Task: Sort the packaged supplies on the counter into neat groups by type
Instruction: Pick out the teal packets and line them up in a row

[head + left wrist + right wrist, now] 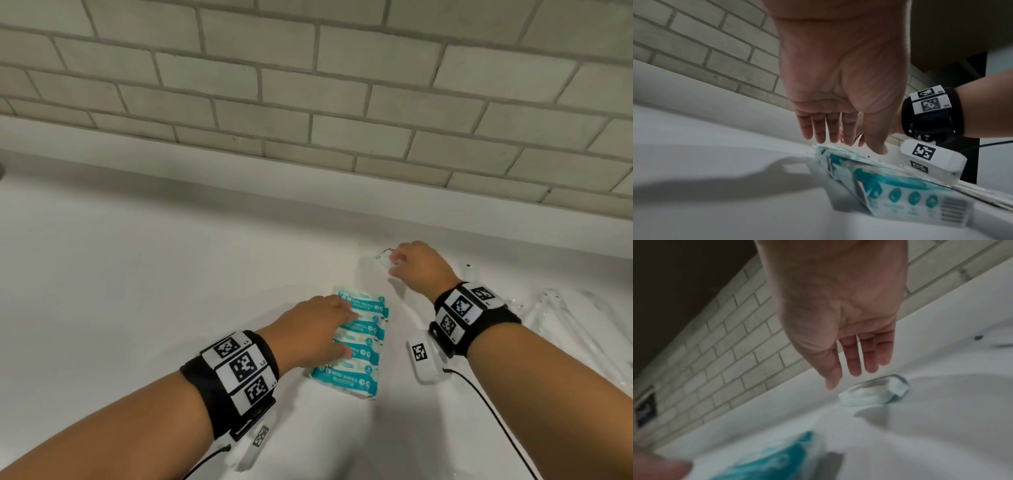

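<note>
- Teal-and-white wipe packs point(356, 342) lie in an overlapping row on the counter point(144, 281), near its front edge, roughly between the 2 forearms.
- Soft film over damp tissue: I judge the packs light, squashy and a little slick, best taken across the short sides or slid flat under a palm.
- Left hand point(315, 329) lies over the row with fingers straight and relaxed, gripping nothing; the left wrist view shows the fingertips point(824, 139) just at the far pack.
- Right hand point(423, 269) reaches toward a small clear packet point(875, 390) farther back near the wall; its fingers hang extended just above it, nothing held.
- That packet looks thin and crinkly, likely feather-light; pinching an edge seems the safest hold.
- Clear-wrapped long items point(561, 318) lie at the right, blurred.
- Smooth white counter meets a pale brick-pattern tile wall point(308, 85); things should slide easily on it.
</note>
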A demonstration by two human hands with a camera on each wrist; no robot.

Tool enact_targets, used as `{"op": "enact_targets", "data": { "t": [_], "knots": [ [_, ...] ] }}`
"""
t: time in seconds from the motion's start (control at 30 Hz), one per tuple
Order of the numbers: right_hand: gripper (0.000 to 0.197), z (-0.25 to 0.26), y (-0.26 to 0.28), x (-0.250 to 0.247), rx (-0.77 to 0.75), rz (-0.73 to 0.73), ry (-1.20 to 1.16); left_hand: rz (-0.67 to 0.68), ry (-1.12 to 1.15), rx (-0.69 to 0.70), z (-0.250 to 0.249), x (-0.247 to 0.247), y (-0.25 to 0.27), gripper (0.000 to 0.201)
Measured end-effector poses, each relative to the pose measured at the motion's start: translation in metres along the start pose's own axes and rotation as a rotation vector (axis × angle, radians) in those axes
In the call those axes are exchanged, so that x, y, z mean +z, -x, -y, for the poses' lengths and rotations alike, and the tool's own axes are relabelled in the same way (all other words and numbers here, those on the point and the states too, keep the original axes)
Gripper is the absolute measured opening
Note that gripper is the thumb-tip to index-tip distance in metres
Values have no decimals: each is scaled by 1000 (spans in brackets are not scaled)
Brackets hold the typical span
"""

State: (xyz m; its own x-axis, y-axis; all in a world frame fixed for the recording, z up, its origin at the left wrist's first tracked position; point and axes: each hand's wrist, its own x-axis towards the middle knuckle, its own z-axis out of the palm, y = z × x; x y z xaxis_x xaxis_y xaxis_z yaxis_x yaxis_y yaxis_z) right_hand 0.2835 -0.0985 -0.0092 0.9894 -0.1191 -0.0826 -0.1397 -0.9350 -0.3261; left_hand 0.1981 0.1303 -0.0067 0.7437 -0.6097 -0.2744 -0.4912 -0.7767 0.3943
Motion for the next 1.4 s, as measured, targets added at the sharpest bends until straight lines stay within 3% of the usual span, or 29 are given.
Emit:
{"op": "enact_targets", "data": {
  "t": [0.13, 0.27, 0.4, 0.53, 0.6, 0.7, 0.8, 1.03, 1.2, 1.4],
  "knots": [
    [49, -13, -1, 1, 9, 141, 114, 70, -63, 15, -3, -2, -16, 76],
    [37, -17, -1, 4, 2, 147, 85, 73, -82, 17, -2, -2, -23, 72],
    [15, -11, 1, -6, 68, 316, -321, 42, -82, 4, 2, -3, -24, 70],
    [36, -9, -9, -9, 200, 278, -227, 12, -85, -2, 3, 0, -27, 72],
    [38, -10, -11, -6, 178, 274, -191, 22, -78, 4, 2, 0, -25, 80],
    [24, -13, -10, -3, 124, 278, -275, 120, -112, 94, 3, 3, -15, 104],
    [32, -11, -11, 0, 64, 279, -242, 210, -223, 181, 3, 12, -7, 117],
    [30, 21, -11, 12, -135, 345, -205, 145, -249, 175, 0, 24, -8, 106],
    [30, 19, -19, 11, -142, 384, -180, 131, -250, 185, 0, 22, -13, 104],
    [13, 18, -41, 10, -204, 215, -1, 113, -241, 165, 6, 12, -46, 104]
  ]
}}
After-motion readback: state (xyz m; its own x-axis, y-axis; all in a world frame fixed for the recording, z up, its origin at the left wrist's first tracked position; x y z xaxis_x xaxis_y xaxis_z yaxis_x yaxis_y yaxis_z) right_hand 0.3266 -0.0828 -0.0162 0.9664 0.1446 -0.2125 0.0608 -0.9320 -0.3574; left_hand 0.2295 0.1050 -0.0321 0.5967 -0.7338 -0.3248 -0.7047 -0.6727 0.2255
